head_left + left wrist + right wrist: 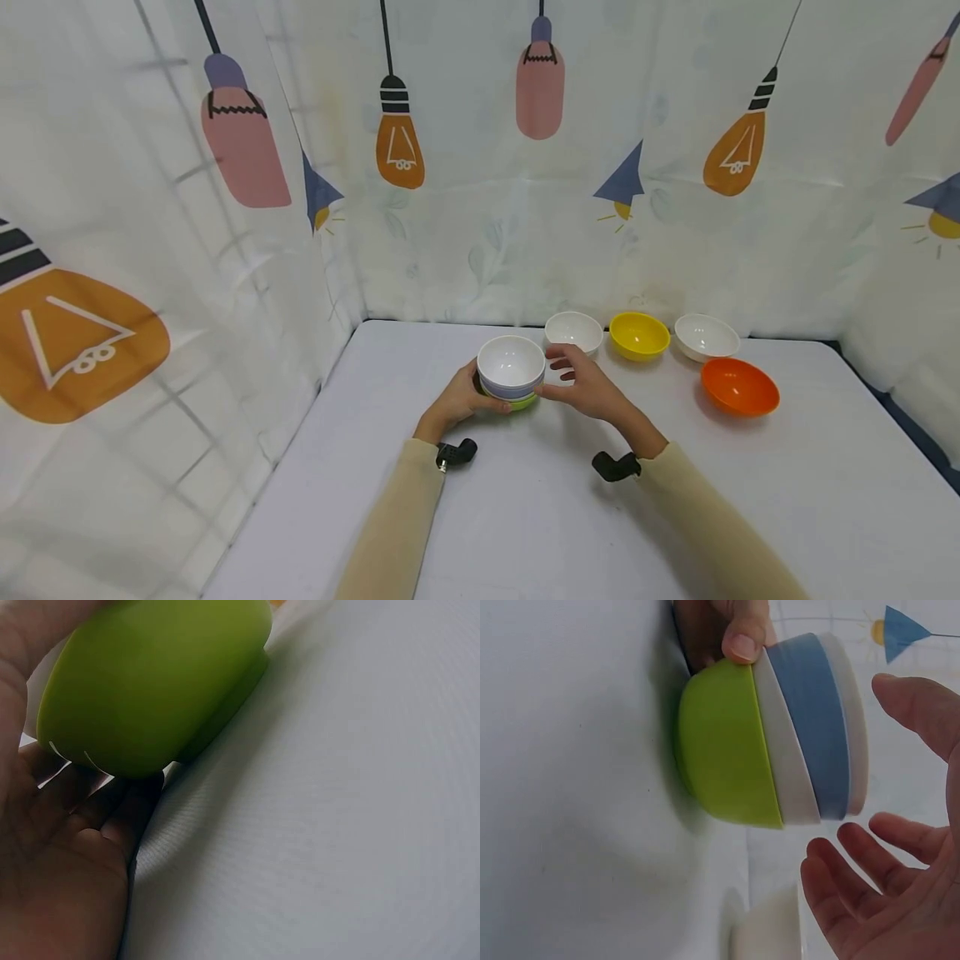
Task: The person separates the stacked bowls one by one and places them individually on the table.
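A nested stack of bowls stands between my hands near the table's middle. Lowest is a green bowl (724, 746); above it come a white bowl (778, 742), a blue bowl (810, 724) and another white bowl (512, 360) on top. My left hand (462, 395) grips the stack from the left, its thumb near the green rim and its fingers round the far side. On the right, my right hand (588, 388) is spread with bent, loose fingers; the right wrist view shows it apart from the bowls. Whether the green base touches the table cannot be told.
Along the back of the white table (540, 517) stand a white bowl (573, 330), a yellow bowl (639, 337) and another white bowl (706, 337). An orange bowl (739, 387) sits nearer, at the right. A printed curtain (465, 242) hangs behind the table and along its left side.
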Available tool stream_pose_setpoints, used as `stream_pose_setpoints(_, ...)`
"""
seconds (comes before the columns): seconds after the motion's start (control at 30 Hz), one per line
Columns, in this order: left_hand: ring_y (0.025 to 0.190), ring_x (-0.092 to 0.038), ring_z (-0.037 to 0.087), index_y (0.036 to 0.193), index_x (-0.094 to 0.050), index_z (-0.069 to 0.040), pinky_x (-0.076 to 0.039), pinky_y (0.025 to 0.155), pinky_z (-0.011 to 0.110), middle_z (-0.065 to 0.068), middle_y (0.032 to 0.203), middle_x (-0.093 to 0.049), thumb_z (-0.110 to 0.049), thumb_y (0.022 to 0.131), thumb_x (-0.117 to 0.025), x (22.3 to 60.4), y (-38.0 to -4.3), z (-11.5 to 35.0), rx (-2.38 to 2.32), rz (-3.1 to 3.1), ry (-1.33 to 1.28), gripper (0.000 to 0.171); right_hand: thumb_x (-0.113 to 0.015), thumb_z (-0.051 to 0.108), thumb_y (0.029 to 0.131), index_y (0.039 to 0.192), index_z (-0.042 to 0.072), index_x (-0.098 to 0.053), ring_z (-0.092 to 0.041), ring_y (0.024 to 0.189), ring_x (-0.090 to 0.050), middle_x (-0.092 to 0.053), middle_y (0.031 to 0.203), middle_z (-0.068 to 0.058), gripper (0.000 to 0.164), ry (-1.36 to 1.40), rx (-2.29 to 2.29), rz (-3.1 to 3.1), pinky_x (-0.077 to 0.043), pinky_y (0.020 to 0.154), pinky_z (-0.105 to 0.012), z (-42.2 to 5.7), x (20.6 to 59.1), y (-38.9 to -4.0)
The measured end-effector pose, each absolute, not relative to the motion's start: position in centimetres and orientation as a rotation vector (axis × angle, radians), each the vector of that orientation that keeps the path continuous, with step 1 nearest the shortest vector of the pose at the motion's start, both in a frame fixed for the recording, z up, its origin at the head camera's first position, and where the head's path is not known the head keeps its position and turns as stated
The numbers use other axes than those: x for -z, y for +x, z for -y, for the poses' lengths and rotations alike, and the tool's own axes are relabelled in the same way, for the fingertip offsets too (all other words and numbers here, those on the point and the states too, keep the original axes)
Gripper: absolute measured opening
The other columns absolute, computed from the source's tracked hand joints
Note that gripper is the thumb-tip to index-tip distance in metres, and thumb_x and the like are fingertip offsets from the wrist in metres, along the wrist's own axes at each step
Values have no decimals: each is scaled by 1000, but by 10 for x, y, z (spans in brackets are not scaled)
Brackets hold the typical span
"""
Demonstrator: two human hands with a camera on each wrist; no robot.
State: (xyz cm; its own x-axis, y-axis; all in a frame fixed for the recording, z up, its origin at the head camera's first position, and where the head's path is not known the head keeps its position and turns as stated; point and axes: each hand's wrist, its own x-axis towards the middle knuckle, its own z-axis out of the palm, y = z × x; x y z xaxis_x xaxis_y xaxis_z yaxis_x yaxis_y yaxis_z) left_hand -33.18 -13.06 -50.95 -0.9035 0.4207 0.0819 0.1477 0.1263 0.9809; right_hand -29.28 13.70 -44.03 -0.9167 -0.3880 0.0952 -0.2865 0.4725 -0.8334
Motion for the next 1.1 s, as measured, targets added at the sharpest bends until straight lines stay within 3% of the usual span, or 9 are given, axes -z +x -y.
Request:
stream_pose_setpoints(0.57, 139, -48, 24, 153, -41, -20, -34, 122, 48, 3, 150, -52, -8, 66, -96, 508, -332, 132, -1841, -2197, 571, 103, -87, 36, 82, 156, 7, -29, -33, 133, -49, -38, 154, -16, 99, -558, 1362, -2598, -48, 111, -49, -110, 446, -315)
stream_pose_setpoints(1.1, 139, -48, 24, 152, -42, -21, -34, 122, 47, 2, 148, -52, -7, 66, -96, 510, -332, 131, -1832, -2202, 563, 103, -88, 45, 79, 161, 12, -23, -34, 141, -43, -31, 163, -13, 110, -550, 1309, -2533, -42, 116, -55, -107, 448, -326)
